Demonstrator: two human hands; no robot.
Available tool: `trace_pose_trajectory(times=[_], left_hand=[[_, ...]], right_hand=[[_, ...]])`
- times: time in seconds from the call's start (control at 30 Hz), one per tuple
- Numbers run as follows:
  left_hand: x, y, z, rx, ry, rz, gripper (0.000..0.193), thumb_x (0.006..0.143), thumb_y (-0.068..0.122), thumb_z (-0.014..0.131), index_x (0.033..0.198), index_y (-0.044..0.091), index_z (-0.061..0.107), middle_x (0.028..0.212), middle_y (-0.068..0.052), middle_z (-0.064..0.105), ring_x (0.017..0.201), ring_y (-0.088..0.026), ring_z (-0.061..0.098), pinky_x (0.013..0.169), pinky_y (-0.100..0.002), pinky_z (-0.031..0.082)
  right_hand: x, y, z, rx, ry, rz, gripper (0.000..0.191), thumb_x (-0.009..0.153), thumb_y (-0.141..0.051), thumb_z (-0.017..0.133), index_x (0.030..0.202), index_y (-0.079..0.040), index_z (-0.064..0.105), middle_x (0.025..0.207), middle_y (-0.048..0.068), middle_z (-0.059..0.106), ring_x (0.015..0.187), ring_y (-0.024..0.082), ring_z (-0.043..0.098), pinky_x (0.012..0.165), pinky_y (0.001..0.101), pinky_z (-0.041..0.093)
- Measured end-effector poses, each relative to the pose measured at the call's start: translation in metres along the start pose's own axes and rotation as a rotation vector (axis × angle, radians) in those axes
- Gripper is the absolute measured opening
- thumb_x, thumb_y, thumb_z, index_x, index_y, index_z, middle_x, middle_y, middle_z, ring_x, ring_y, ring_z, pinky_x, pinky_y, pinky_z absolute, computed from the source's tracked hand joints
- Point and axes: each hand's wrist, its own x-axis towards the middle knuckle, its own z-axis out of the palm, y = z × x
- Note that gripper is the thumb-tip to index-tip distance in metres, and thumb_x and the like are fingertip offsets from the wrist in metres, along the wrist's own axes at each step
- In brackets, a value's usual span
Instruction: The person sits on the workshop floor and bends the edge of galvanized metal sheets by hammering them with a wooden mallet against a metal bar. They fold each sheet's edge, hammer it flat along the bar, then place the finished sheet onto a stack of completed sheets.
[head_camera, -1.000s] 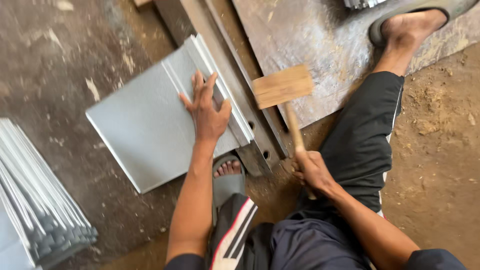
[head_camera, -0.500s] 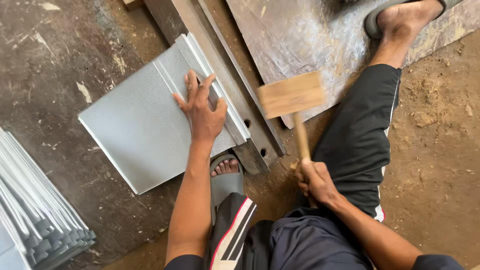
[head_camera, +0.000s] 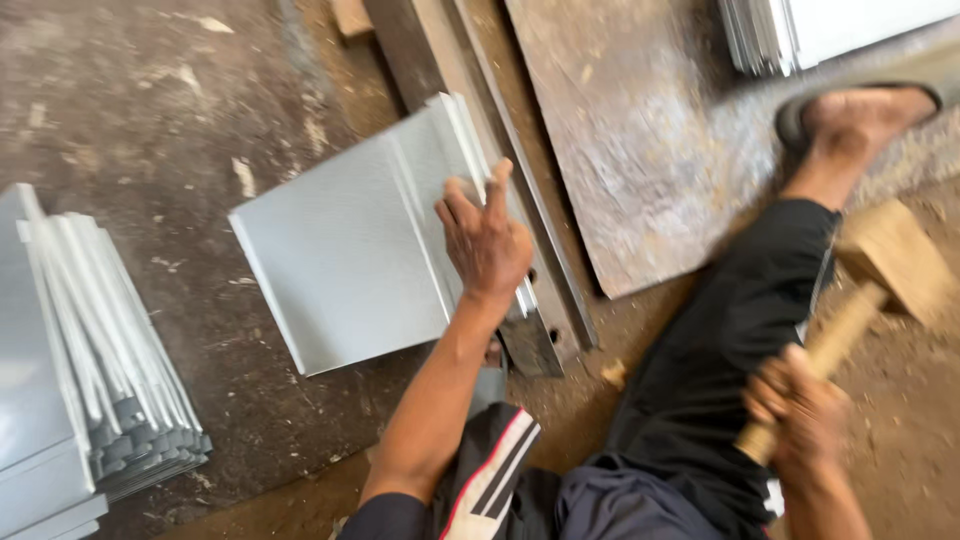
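Observation:
My left hand (head_camera: 487, 240) grips the folded right edge of a grey sheet-metal panel (head_camera: 340, 260), which lies on the floor with that edge resting on a long steel bar (head_camera: 470, 110). My right hand (head_camera: 800, 415) is closed around the handle of a wooden mallet (head_camera: 885, 265), held out to the right above my outstretched leg in black trousers (head_camera: 720, 350). The mallet's head is well away from the panel.
A stack of similar grey folded panels (head_camera: 80, 350) lies at the left. A large worn metal plate (head_camera: 640, 130) lies beyond the bar, and more stacked sheets (head_camera: 800, 30) sit at the top right. My sandalled foot (head_camera: 850, 115) rests on the plate's edge.
The mallet has swung from above the bar out to the right, over my leg. My left hand has shifted along the panel's folded edge and now grips it, rather than lying flat.

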Motion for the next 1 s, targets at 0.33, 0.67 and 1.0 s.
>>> trace_pose_trajectory(times=[0.33, 0.67, 1.0], left_hand=[[-0.033, -0.131, -0.138, 0.119, -0.369, 0.366, 0.086, 0.066, -0.013, 0.055, 0.147, 0.015, 0.055, 0.092, -0.013, 0.058, 0.083, -0.027, 0.056, 0.076, -0.042, 0.05], [-0.076, -0.197, -0.15, 0.43, -0.272, 0.123, 0.068, 0.068, 0.028, 0.087, 0.132, 0.017, 0.066, 0.127, -0.018, 0.065, 0.114, -0.032, 0.063, 0.099, -0.046, 0.05], [-0.127, -0.078, 0.031, -0.935, -0.488, -0.843, 0.093, 0.074, 0.024, 0.09, 0.143, -0.001, 0.034, 0.124, -0.023, 0.063, 0.109, -0.025, 0.067, 0.09, -0.037, 0.06]], right_hand=[[0.246, -0.142, 0.157, -0.588, 0.278, -0.534, 0.023, 0.109, -0.019, 0.07, 0.107, -0.005, 0.052, 0.094, 0.005, 0.049, 0.078, 0.016, 0.051, 0.067, 0.0299, 0.042], [-0.015, -0.024, 0.05, -1.068, 0.093, -0.678, 0.048, 0.092, -0.019, 0.081, 0.134, -0.002, 0.065, 0.128, 0.014, 0.066, 0.104, 0.024, 0.071, 0.082, 0.035, 0.056], [0.004, 0.079, 0.198, -1.457, -0.55, -0.456, 0.059, 0.062, -0.045, 0.091, 0.076, 0.01, 0.073, 0.158, 0.031, 0.028, 0.138, 0.045, 0.04, 0.101, 0.0471, 0.047]])
